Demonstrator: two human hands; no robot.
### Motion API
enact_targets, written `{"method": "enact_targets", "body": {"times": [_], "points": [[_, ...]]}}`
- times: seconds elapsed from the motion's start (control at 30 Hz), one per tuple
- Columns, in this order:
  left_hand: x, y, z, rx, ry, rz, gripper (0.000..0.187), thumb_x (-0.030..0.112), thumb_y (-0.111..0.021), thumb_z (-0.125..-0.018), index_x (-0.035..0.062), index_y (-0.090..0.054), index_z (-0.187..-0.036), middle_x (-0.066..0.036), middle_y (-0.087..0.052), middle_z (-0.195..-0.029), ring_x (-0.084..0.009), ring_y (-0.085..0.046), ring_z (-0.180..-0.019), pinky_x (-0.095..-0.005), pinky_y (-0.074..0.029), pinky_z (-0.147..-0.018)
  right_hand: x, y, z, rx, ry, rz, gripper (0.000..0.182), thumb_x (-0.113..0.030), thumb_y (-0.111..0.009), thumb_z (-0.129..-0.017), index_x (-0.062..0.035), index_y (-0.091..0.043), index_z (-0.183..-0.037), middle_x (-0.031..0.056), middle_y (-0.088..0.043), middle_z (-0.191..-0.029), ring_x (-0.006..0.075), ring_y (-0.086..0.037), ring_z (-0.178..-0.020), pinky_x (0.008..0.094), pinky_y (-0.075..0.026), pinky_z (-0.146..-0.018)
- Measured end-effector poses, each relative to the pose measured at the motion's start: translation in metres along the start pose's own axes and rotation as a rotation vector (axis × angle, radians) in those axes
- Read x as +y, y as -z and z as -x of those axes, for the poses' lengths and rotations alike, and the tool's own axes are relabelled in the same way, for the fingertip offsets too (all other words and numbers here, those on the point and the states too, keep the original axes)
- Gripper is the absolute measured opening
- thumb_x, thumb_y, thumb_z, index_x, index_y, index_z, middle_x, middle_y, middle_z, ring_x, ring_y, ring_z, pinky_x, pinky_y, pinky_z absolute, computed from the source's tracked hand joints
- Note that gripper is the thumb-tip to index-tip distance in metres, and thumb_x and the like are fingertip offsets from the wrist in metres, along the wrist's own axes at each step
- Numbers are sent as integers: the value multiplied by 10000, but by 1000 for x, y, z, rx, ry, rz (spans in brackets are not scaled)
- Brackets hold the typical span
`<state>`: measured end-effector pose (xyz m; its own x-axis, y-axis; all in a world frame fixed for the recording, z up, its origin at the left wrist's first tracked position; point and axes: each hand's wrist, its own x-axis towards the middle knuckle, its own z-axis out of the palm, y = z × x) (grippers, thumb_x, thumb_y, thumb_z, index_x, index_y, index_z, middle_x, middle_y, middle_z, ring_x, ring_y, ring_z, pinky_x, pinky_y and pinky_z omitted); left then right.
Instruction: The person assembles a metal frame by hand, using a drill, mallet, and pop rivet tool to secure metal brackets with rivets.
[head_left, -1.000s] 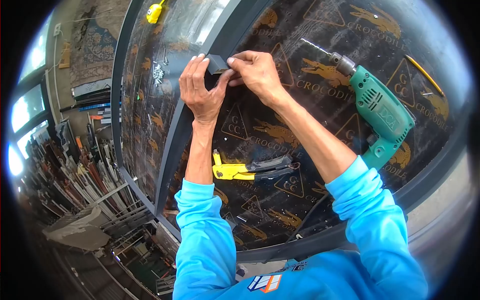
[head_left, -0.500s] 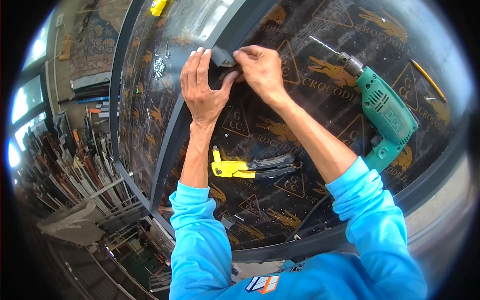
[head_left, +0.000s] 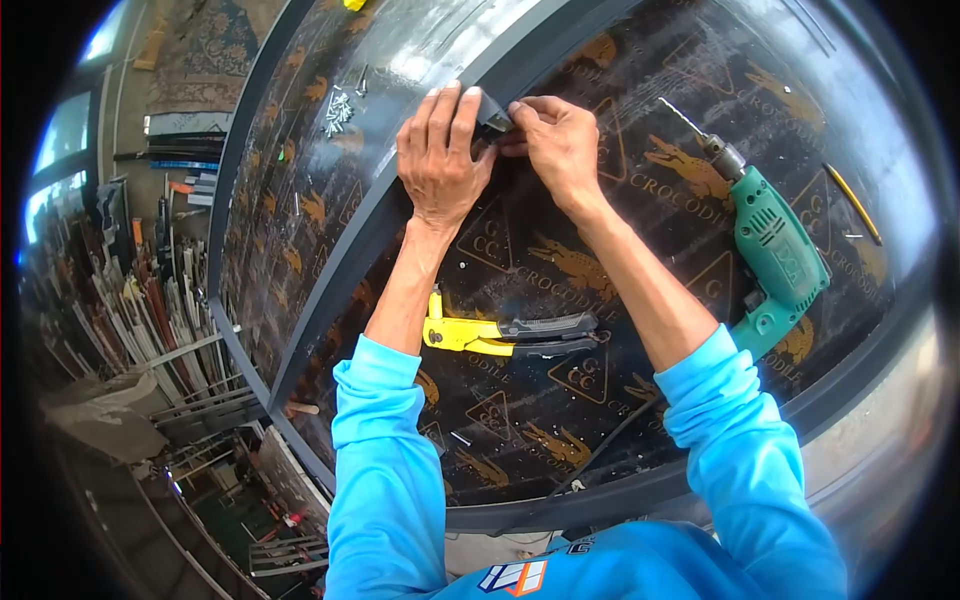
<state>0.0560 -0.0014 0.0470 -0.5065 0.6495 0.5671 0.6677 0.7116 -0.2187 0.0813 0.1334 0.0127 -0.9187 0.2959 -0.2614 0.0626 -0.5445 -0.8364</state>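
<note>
A small dark grey angled piece point(head_left: 491, 114) sits at the grey frame bar point(head_left: 375, 190), between my two hands. My left hand point(head_left: 440, 160) is closed over its left side, fingers together on top and thumb below. From the right, the fingertips of my right hand point(head_left: 560, 148) pinch the piece's edge. Below the hands lies a yellow hand riveter point(head_left: 465, 335) with black grips. A green power drill point(head_left: 780, 245) with a long bit rests to the right. The underside of the piece is hidden.
Several loose rivets point(head_left: 338, 112) lie on the dark printed board beyond the bar. A yellow pencil point(head_left: 853, 205) is at the far right. The drill's black cable point(head_left: 610, 445) runs over the board. Many metal profiles point(head_left: 150, 300) are stacked at left.
The view has shifted, so hands and frame appear further right and the drill slightly lower. The grey piece now appears turned differently at the bar, with both hands still on it.
</note>
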Motion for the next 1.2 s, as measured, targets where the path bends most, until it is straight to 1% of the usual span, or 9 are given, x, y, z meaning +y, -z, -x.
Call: {"method": "enact_targets", "body": {"times": [0.2, 0.27, 0.37, 0.4, 0.47, 0.83, 1.0, 1.1, 1.2], "points": [[4, -16, 2, 152, 55, -84, 630, 185, -792, -638, 109, -554, -1215, -46, -600, -1223, -240, -559, -1128, -389, -410, -909, -5, -1, 2, 28, 13, -63, 244, -138, -644, -890, 100, -670, -942, 133, -699, -750, 138, -667, -622, 261, -558, -581], [4, -17, 2, 147, 54, -115, 637, 218, -835, -644, 104, -546, -1200, -44, -610, -1220, -234, -563, -1142, -375, -411, -926, -2, 1, 0, 20, 45, -60, 264, -147, -656, -881, 105, -667, -957, 137, -701, -750, 131, -652, -600, 265, -538, -564], [4, -20, 3, 169, 80, -106, 593, 326, -829, -702, 108, -538, -1171, -35, -608, -1217, -231, -560, -1137, -375, -406, -928, 0, 3, -1, 35, 107, 10, 277, -144, -656, -872, 112, -663, -976, 145, -701, -738, 125, -638, -584, 272, -521, -554], [4, -21, 3, 167, 79, -104, 593, 326, -829, -702, 108, -538, -1171, -35, -608, -1217, -231, -560, -1137, -375, -406, -928, 0, 3, 1, 38, 105, 9, 277, -144, -656, -872, 112, -663, -976, 145, -701, -738, 125, -638, -584, 272, -521, -554], [5, -24, 3, 195, 84, -118, 495, 371, -752, -786, 117, -546, -1158, -33, -608, -1204, -230, -574, -1111, -383, -406, -894, -4, 1, 3, 57, 69, -2, 279, -135, -651, -864, 117, -659, -986, 154, -700, -728, 130, -644, -585, 276, -521, -554], [5, -32, 6, 208, 71, -209, 549, 467, -689, -820, 128, -539, -1225, -34, -593, -1227, -224, -553, -1126, -381, -388, -921, -2, -2, 2, 108, 75, 31, 303, -136, -648, -853, 111, -657, -1029, 179, -707, -753, 154, -668, -598, 293, -533, -571], [7, -29, 5, 202, 67, -226, 586, 488, -732, -791, 137, -541, -1221, -19, -590, -1221, -211, -538, -1146, -372, -378, -919, 2, -5, 2, 146, 100, 128, 304, -150, -653, -835, 88, -668, -1023, 216, -708, -822, 262, -714, -747, 341, -549, -703], [8, -30, 4, 209, 80, -234, 580, 475, -734, -793, 139, -545, -1227, -16, -591, -1223, -206, -538, -1146, -371, -376, -926, -8, -6, 7, 174, 107, 170, 298, -155, -655, -828, 81, -674, -1008, 234, -702, -855, 303, -713, -814, 351, -544, -749], [9, -33, 5, 206, 94, -265, 586, 476, -733, -795, 142, -544, -1238, -11, -591, -1219, -200, -537, -1147, -373, -375, -934, -8, -4, 6, 136, 60, 167, 321, -154, -654, -823, 80, -663, -1042, 248, -696, -883, 300, -711, -835, 355, -540, -765]]}}
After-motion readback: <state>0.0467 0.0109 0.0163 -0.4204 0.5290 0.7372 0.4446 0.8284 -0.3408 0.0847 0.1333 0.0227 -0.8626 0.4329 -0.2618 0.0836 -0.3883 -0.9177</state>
